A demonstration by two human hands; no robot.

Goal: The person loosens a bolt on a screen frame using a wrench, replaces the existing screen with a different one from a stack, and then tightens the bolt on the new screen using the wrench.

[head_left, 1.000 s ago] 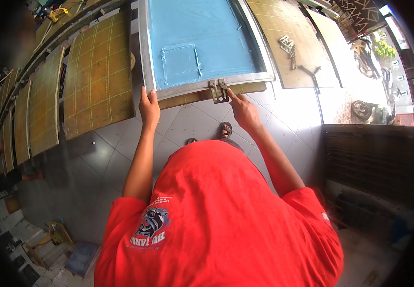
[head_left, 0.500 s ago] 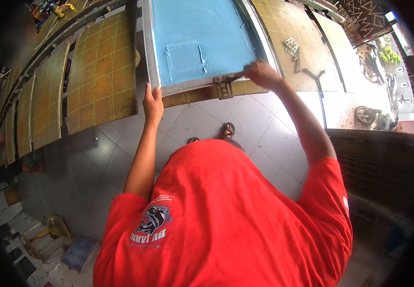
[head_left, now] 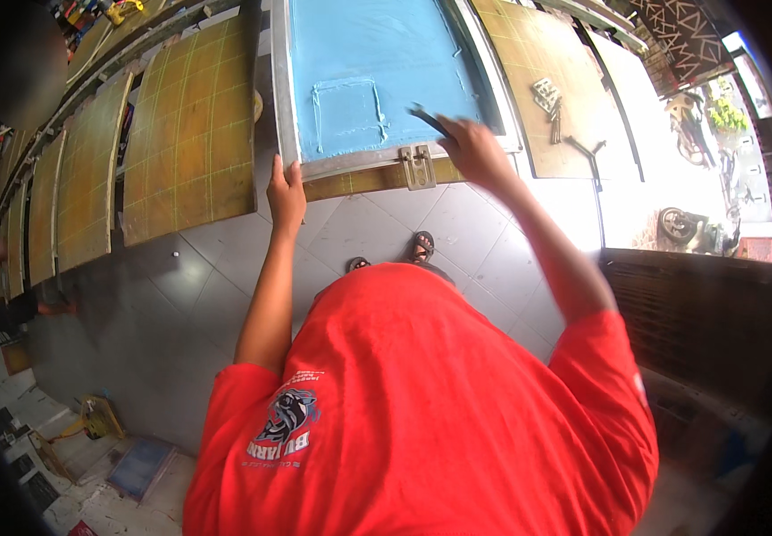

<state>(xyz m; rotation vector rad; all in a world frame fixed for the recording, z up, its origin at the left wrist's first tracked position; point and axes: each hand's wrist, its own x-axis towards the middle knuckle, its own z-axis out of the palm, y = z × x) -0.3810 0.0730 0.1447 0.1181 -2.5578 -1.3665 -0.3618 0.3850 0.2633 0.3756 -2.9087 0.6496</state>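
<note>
A screen-printing frame (head_left: 287, 98) with pale edges and blue mesh lies before me, with a raised rectangular outline on the mesh near its lower left. At its near left corner, my left hand (head_left: 287, 198) grips the frame's edge. My right hand (head_left: 479, 154) is closed around a dark wrench (head_left: 430, 120), whose forked tip points left above the blue mesh. Just below and left of that hand, a slotted metal bracket (head_left: 418, 167) sits on the frame's near edge, untouched by the wrench.
Yellowish gridded boards (head_left: 194, 134) stand in a row on the left. On the right-hand board (head_left: 573, 152) lie a metal bracket (head_left: 545, 94) and dark metal pieces. An angled dark rod (head_left: 593, 161) projects beside it. Grey floor tiles (head_left: 386, 214) run below; parked motorcycles (head_left: 685, 223) are far right.
My right hand has lifted the wrench away from the bracket, turning it so its tip rises over the mesh. My left hand stays at the frame's corner.
</note>
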